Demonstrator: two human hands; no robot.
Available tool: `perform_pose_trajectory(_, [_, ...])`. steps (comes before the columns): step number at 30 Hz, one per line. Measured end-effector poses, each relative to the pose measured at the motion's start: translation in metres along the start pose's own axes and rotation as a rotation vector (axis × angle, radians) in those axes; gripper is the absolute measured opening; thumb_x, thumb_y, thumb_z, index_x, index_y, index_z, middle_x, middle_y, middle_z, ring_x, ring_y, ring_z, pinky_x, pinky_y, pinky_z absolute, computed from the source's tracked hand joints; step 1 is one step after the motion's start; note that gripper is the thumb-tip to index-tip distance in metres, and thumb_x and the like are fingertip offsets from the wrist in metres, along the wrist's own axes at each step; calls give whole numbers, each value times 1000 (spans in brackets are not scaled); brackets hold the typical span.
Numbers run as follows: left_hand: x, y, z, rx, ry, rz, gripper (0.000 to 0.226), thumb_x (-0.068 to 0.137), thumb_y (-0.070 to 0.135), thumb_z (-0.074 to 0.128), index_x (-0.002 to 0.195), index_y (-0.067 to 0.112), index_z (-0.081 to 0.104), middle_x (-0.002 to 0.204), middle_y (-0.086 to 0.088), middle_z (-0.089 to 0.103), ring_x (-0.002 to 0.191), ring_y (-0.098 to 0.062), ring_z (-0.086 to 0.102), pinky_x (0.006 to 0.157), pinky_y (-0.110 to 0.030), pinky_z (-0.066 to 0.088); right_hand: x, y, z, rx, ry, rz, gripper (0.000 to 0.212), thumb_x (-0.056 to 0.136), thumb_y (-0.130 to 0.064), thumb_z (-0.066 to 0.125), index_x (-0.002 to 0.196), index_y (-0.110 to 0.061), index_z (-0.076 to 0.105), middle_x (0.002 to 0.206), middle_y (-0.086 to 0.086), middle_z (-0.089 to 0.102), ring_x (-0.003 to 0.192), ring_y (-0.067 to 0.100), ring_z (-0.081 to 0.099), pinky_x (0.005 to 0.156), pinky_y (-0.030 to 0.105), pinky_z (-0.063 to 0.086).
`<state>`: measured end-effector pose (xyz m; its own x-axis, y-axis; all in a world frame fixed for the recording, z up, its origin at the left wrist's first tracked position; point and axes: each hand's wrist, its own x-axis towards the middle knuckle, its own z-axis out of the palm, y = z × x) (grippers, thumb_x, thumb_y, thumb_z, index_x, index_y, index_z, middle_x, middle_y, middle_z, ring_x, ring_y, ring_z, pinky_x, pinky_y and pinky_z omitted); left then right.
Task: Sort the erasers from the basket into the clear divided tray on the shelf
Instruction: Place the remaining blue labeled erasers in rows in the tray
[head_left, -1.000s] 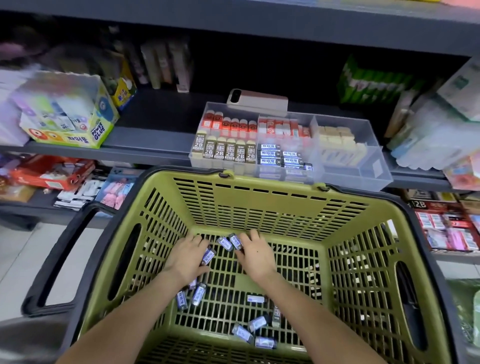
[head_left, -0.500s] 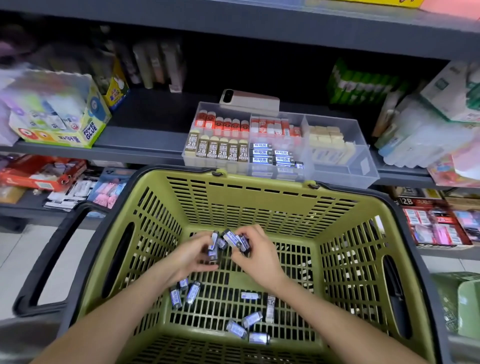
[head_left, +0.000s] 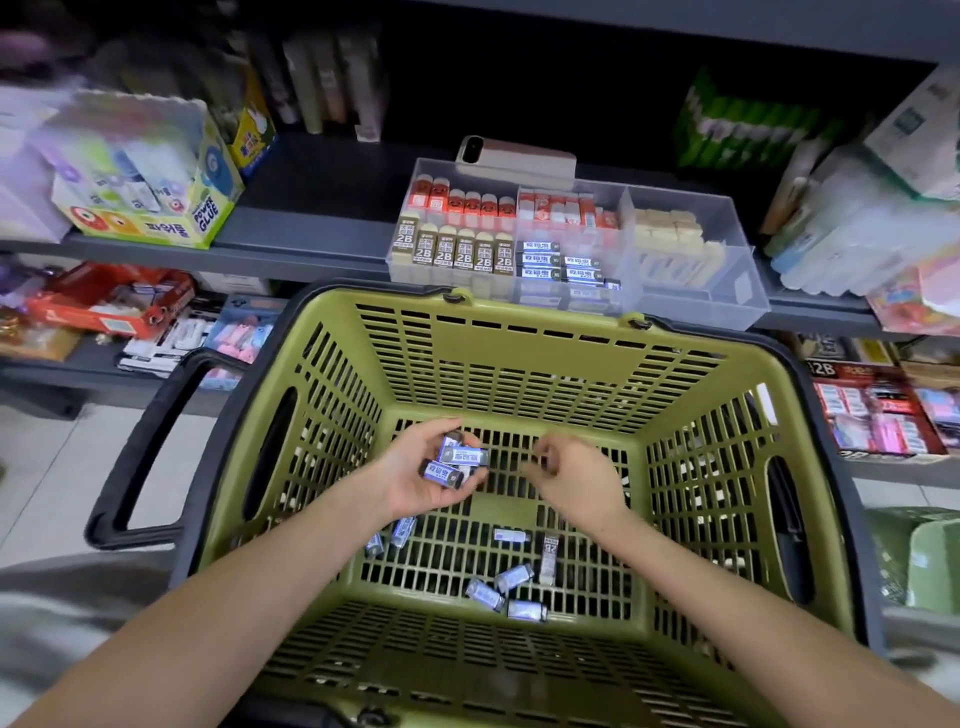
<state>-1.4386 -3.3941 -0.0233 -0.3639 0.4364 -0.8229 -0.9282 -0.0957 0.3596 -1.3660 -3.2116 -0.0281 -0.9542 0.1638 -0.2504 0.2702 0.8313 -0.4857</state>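
Note:
My left hand (head_left: 421, 475) is palm up inside the olive green basket (head_left: 498, 364), cupping a few blue-labelled erasers (head_left: 460, 460). A short way to its right, my right hand (head_left: 576, 480) hovers with its fingers curled; whether it pinches an eraser is unclear. Several more blue-labelled erasers (head_left: 511, 579) lie loose on the basket floor below my hands. The clear divided tray (head_left: 717, 296) stands on the shelf just beyond the basket. It holds rows of 2B erasers, red ones, blue-labelled ones and beige ones, and its front right compartment is empty.
A phone (head_left: 514, 156) lies behind the tray on the grey shelf (head_left: 311, 244). A glue box (head_left: 156, 171) stands at the left, and packaged goods crowd the right. The basket's black handle (head_left: 140, 452) sticks out to the left over the tiled floor.
Both hands rose from the basket floor with erasers gathered between them. Now the hands have parted, and the erasers lie in my upturned left palm.

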Motion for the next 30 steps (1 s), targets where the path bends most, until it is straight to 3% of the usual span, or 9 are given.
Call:
perform_pose_trajectory(1, [-1,0,-3,11,-6,-14,27,85,28,62,85,1,65,77,-21,70,61,-30,68,47,-27,54,-4,9,6,-176,-128,43,39,86,-44,60,118,-23,54,83,-9,56,58,5,55,44,18,45])
perform_pose_trajectory(3, [-2,0,-8,-10,-58,-46,27,85,28,64,87,1,64,97,-26,70,72,-38,70,47,-30,55,-17,23,21,-374,-338,-24,63,76,-52,67,129,-26,46,101,-6,54,80,11,58,61,21,51])
perform_pose_trajectory(6, [-3,1,-14,-26,-171,-50,29,81,31,63,79,2,66,111,-26,66,80,-41,70,43,-30,55,-25,39,46,-546,-449,-478,80,73,-45,71,140,-30,31,124,1,44,115,21,40,98,35,38])
perform_pose_trajectory(9, [-1,3,-17,12,-208,-18,33,81,34,61,83,3,73,104,-22,69,74,-34,70,43,-28,54,-18,42,56,-608,-470,-682,70,80,-37,67,141,-30,32,132,9,41,125,27,33,106,42,28])
perform_pose_trajectory(13, [1,4,-22,42,-172,-9,28,80,31,65,87,6,75,92,-17,70,74,-29,69,49,-29,55,-13,44,62,-495,-499,-693,47,85,-30,65,129,-26,49,124,3,45,119,20,40,103,37,38])
perform_pose_trajectory(17, [9,-2,-26,16,-17,-22,24,80,25,65,85,2,70,93,-18,68,79,-30,67,63,-35,58,-12,37,57,-184,-387,-537,27,86,-30,63,111,-21,63,107,-7,50,102,7,47,99,29,43])
perform_pose_trajectory(21, [14,-6,-28,-14,72,-76,31,85,32,60,93,2,66,93,-19,66,80,-31,63,65,-37,59,-8,7,34,158,-36,-427,23,82,-27,66,103,-18,66,98,-7,53,90,7,51,86,24,47])
perform_pose_trajectory(27, [11,-9,-18,-19,-64,-155,38,80,41,65,84,3,67,70,-15,65,59,-26,61,56,-34,56,-3,-44,17,115,-24,-576,34,80,-23,72,113,-17,67,109,4,59,104,18,52,92,31,42])
perform_pose_trajectory(30, [8,-8,-18,-4,-143,-168,37,76,37,67,75,1,68,71,-12,63,57,-22,61,46,-27,54,-8,-37,12,191,58,-534,36,82,-25,69,117,-18,64,111,-3,61,104,9,52,95,21,38])
